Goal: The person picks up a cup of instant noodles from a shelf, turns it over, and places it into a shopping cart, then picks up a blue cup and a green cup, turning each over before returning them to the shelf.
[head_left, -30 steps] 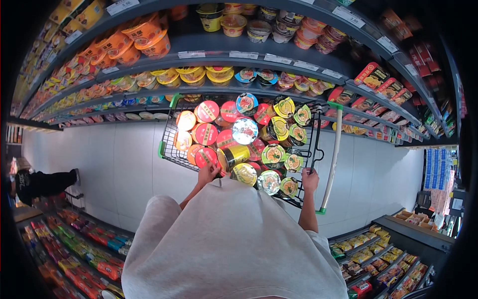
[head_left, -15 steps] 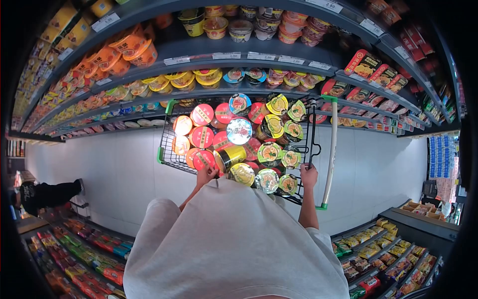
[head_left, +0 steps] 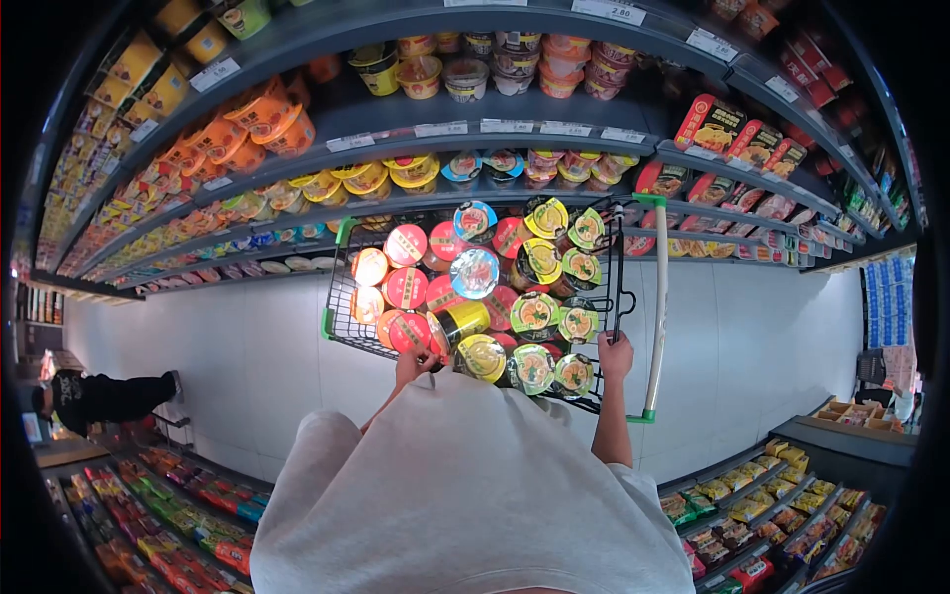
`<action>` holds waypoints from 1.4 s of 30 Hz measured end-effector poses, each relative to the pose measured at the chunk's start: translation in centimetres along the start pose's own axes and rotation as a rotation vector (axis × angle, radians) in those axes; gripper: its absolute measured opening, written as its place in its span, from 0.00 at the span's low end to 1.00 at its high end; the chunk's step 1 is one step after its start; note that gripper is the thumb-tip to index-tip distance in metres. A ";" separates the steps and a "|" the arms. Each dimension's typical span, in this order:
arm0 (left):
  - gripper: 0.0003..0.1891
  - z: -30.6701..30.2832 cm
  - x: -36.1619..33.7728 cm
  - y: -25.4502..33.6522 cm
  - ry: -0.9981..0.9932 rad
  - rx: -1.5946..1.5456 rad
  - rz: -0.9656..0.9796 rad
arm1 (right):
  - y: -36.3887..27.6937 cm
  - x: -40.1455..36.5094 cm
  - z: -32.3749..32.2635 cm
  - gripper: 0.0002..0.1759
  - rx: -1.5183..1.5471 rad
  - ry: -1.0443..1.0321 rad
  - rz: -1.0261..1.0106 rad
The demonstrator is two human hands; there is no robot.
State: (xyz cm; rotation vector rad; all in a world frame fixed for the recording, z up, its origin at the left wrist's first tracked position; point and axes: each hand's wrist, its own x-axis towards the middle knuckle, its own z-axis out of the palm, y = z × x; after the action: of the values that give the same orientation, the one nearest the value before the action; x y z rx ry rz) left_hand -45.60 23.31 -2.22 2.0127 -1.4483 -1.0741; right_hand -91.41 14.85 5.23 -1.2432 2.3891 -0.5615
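Observation:
A black wire shopping cart (head_left: 341, 300) with green corners stands in front of me, loaded with instant noodle cups. My left hand (head_left: 412, 366) is closed at the cart's near side rim, close to a red-lidded noodle cup (head_left: 408, 332); its fingertips are partly hidden. My right hand (head_left: 616, 354) is wrapped round the black wire frame near the pale push bar (head_left: 660, 307). One yellow-and-black noodle cup (head_left: 463, 321) lies on its side among the load. Green-lidded cups (head_left: 535, 312) fill the right part, and a blue-lidded cup (head_left: 475, 272) sits on top in the middle.
Beyond the cart runs a tall shelf (head_left: 396, 139) stacked with noodle cups and bowls. Low shelves of packaged snacks stand behind me at left (head_left: 183, 495) and right (head_left: 782, 515). A person in dark clothes (head_left: 114, 396) is at the far left of the aisle floor (head_left: 228, 337).
The view has tilted slightly, so the shelves and floor appear a little shifted. Both hands stay at the cart, and the noodle cups keep their arrangement.

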 end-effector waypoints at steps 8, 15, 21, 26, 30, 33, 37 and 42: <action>0.07 0.6 -1.5 0.8 0.245 -0.030 0.034 | 0.2 0.0 0.1 0.15 0.075 -0.060 0.081; 0.11 -0.6 -1.0 3.1 0.523 -0.094 0.137 | 0.1 0.0 0.2 0.15 0.145 -0.040 0.079; 0.15 -4.3 2.3 13.7 0.519 -0.051 0.274 | 1.4 0.5 1.2 0.16 0.190 -0.071 0.101; 0.26 -1.3 8.7 16.7 0.389 0.189 0.503 | 3.0 0.8 2.8 0.14 0.243 -0.008 0.025; 0.34 1.3 11.0 18.4 0.345 0.434 0.447 | 3.5 0.9 3.3 0.13 0.246 -0.002 -0.012; 0.38 1.9 12.0 18.4 0.288 0.426 0.343 | 3.7 0.9 3.6 0.14 0.238 0.004 -0.017; 0.37 1.3 12.9 17.5 0.272 0.326 0.328 | 3.0 0.5 3.2 0.15 0.266 -0.027 0.032; 0.31 -2.3 12.3 17.2 0.297 -0.053 0.205 | 0.8 -1.5 1.1 0.23 0.225 0.023 -0.046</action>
State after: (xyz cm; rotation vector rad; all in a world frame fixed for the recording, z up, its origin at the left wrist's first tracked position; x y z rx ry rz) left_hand -52.10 5.56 7.42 1.8473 -1.4138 -0.6879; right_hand -90.60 16.29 4.15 -1.1996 2.2465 -0.8374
